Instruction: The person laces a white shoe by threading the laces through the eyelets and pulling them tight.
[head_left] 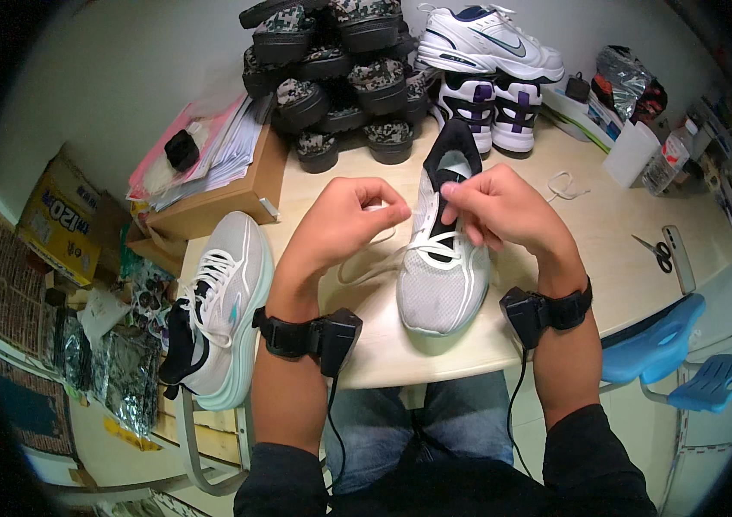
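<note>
A light grey running shoe (442, 289) with a black collar lies on the table before me, toe toward me. Its white shoelace (448, 248) crosses the lower eyelets, and a loose length trails to the left. Left of the shoe, my left hand (350, 215) is closed in a pinch on the lace. Over the shoe's tongue and right eyelet side is my right hand (504, 207), thumb and fingers drawn together; what they pinch is hidden. The matching shoe (226, 302), with its lace threaded through, sits at the table's left edge.
Behind stand a pile of camouflage shoes (379, 82) and several white sneakers (491, 43). A cardboard box (237, 194) with papers is at the left back. On the right are scissors (661, 254), a phone (678, 258), a bottle (669, 159) and a blue chair (655, 340).
</note>
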